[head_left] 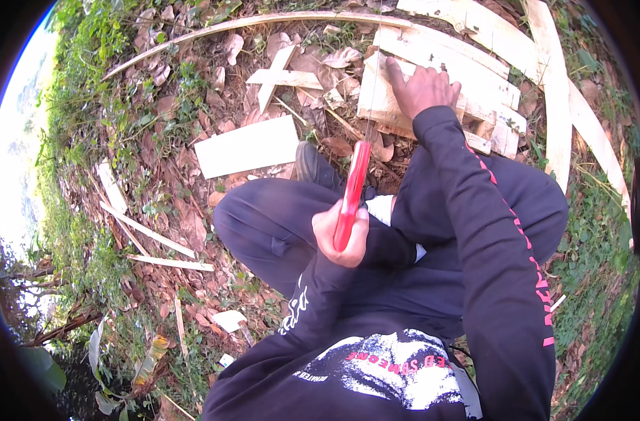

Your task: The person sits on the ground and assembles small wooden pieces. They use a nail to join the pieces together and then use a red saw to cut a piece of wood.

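Note:
My left hand (pixel 342 238) is closed around the red handle of a handsaw (pixel 353 189), held in front of my bent knees. The saw's thin blade (pixel 373 98) runs up and away to the edge of a pale wooden plank (pixel 373 95) lying on the ground. My right hand (pixel 423 89) lies flat on top of that plank, index finger stretched forward along it beside the blade. Both arms are in black sleeves, the right one with a pink stripe. I am crouched, with a dark shoe (pixel 311 165) showing near the plank.
More pale planks (pixel 474 63) are stacked under and behind the sawn one. A flat white board (pixel 246 146) lies to the left, crossed offcuts (pixel 276 76) beyond it, and thin strips (pixel 151 235) farther left. Dry leaves and grass cover the ground.

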`<state>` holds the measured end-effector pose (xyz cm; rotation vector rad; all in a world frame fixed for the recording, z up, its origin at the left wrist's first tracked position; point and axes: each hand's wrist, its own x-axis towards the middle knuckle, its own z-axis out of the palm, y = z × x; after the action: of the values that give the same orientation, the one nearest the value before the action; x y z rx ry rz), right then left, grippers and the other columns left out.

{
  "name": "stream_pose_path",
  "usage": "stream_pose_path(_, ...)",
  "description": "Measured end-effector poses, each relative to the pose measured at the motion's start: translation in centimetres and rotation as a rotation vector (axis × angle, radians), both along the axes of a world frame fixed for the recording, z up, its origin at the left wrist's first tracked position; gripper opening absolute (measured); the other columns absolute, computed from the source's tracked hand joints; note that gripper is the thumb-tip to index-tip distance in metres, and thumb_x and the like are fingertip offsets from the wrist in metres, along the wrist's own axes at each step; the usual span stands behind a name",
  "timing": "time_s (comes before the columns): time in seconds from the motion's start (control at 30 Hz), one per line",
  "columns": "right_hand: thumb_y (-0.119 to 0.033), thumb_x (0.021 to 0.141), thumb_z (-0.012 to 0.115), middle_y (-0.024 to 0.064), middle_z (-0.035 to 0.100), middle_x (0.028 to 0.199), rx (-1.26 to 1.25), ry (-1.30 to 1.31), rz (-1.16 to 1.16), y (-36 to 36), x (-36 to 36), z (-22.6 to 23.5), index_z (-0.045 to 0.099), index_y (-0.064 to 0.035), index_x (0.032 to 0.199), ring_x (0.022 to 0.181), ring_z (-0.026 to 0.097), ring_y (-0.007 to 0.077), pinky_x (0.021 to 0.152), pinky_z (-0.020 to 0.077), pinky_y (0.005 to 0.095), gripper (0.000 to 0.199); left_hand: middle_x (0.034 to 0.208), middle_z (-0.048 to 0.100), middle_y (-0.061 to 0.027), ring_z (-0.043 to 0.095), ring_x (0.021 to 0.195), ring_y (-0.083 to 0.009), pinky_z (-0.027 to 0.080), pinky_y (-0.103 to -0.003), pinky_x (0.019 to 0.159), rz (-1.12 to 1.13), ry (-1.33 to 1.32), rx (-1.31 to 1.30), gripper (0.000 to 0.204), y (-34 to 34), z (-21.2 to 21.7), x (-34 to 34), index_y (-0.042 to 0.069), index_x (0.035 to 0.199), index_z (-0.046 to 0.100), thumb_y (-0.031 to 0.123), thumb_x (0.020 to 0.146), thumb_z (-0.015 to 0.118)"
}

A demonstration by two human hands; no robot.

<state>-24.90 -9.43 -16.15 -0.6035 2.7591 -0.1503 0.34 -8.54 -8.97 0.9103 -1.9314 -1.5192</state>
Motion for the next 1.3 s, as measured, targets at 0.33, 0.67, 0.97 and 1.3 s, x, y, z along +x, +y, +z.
stream_pose_path(0.33, -0.077, 0.092, 0.022, 0.0223, 0.067, 0.111, 0.004, -0.006, 0.024, 0.2, 0.1, -0.4, 0.071, 0.0009, 0.109, 0.108, 0.059, 0.0346, 0.096, 0.0327, 0.0533, 0.093, 0.056, 0.056, -0.0097, 0.059, 0.048, -0.0149, 0.046, -0.029, 0.051, -0.005, -0.027, -0.001, 0.022, 0.7, -0.4, 0.0, -0.008, 0.100, 0.067, -0.001, 0.080, 0.060)
stream_pose_path(0.67, -0.077, 0.092, 0.018, 0.0203, 0.068, 0.108, 0.018, -0.011, 0.027, 0.0, 0.0, -0.8, 0.070, -0.0003, 0.110, 0.111, 0.059, 0.0355, 0.098, 0.0318, 0.0550, 0.094, 0.057, 0.056, -0.0092, 0.057, 0.049, -0.0131, 0.047, -0.029, 0.052, -0.005, -0.016, 0.073, 0.027, 0.3, -0.3, -1.4, -0.007, 0.107, 0.066, -0.002, 0.082, 0.060)
stream_pose_path(0.97, -0.078, 0.091, 0.022, 0.0230, 0.064, 0.121, 0.069, -0.096, 0.052, 0.2, -0.7, -0.6, 0.068, -0.0009, 0.118, 0.119, 0.056, 0.0363, 0.101, 0.0311, 0.0563, 0.094, 0.056, 0.046, 0.0031, 0.041, 0.052, -0.0032, 0.033, -0.026, 0.047, -0.016, 0.077, 0.116, 0.013, -2.5, -1.0, -6.8, -0.002, 0.079, 0.055, 0.003, 0.089, 0.061)
stream_pose_path(1.3, -0.078, 0.091, 0.019, 0.0230, 0.065, 0.119, 0.094, -0.040, 0.048, -0.4, -0.3, -0.8, 0.067, -0.0018, 0.121, 0.118, 0.058, 0.0358, 0.101, 0.0335, 0.0532, 0.095, 0.059, 0.053, 0.0005, 0.047, 0.054, -0.0038, 0.040, -0.026, 0.049, -0.008, 0.133, 0.142, 0.007, -3.0, -1.7, -7.8, -0.004, 0.084, 0.059, 0.001, 0.087, 0.061)
